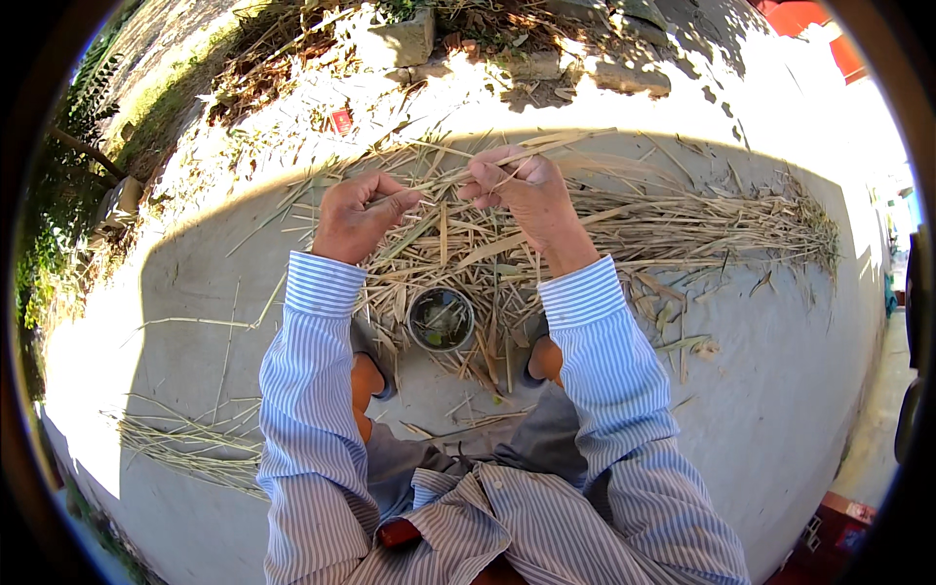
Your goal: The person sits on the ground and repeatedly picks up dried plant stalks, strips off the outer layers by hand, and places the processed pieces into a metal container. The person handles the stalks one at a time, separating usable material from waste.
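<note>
Both hands are raised in front of me over a pile of dry, straw-coloured stalks [673, 229]. Between them stretches a thin dry stalk [439, 182] with leaf strips on it. My left hand [353, 219] pinches its left end between thumb and fingers. At the other end, my right hand [531, 200] is closed on it, with long leaf strips running out past the knuckles to the right. Below the hands, a round container [472, 324] of dark liquid with green bits in it stands between my feet.
A looser bunch of thin greenish stalks [195, 444] lies on the concrete floor [770, 390] at the left. Further off are a small red packet [340, 121], a concrete block [398, 41] and plant litter in bright sun. Leafy plants stand at the far left.
</note>
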Motion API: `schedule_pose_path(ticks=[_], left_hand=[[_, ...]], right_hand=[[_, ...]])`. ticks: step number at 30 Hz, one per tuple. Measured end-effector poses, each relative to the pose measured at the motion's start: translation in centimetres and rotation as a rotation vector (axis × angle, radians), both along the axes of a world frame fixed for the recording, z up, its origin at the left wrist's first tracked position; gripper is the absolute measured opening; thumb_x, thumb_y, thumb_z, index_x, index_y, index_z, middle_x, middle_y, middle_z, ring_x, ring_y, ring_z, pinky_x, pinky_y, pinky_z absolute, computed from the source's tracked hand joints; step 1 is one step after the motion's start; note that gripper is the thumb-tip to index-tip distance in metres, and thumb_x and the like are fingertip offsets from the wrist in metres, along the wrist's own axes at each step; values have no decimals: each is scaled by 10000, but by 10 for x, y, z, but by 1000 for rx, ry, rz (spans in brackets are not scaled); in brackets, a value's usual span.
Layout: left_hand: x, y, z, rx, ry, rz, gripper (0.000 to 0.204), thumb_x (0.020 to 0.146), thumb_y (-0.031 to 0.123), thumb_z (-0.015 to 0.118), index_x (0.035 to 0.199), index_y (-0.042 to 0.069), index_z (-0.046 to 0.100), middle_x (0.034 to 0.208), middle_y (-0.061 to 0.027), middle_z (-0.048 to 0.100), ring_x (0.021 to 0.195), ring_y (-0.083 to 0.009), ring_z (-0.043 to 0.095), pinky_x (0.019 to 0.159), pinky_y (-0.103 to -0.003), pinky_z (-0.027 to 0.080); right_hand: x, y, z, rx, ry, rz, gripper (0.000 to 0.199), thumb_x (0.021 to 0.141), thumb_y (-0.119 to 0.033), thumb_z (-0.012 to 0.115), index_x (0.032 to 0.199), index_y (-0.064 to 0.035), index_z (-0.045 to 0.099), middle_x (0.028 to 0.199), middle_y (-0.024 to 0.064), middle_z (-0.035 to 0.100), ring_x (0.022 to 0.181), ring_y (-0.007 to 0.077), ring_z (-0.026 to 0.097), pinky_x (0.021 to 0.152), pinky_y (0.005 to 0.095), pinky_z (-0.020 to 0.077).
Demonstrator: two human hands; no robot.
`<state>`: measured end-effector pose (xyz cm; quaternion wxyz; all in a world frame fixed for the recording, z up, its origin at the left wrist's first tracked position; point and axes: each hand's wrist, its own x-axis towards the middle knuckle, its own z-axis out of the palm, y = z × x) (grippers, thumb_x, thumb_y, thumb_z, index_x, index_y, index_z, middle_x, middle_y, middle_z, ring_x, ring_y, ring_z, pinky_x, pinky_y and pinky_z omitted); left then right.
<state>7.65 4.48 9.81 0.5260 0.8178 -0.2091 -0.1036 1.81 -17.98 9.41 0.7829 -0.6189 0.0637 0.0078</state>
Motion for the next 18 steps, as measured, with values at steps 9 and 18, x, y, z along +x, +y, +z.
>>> schedule_pose_path(ticks=[9,18], left_hand=[[-2,3,3,5,-84,41,206,790,203,768,794,12,691,656,-38,650,577,-88,579,537,-256,459],[12,19,-5,72,-297,95,214,796,196,758,781,9,656,639,-50,632,568,-108,565,539,-276,445]], right_hand=[[-3,-9,8,62,-18,11,237,883,-196,681,1004,1,627,885,99,674,764,187,680,656,263,554],[1,-57,0,351,-120,-429,274,920,-227,635,1018,28,606,869,96,661,798,182,671,666,253,560]])
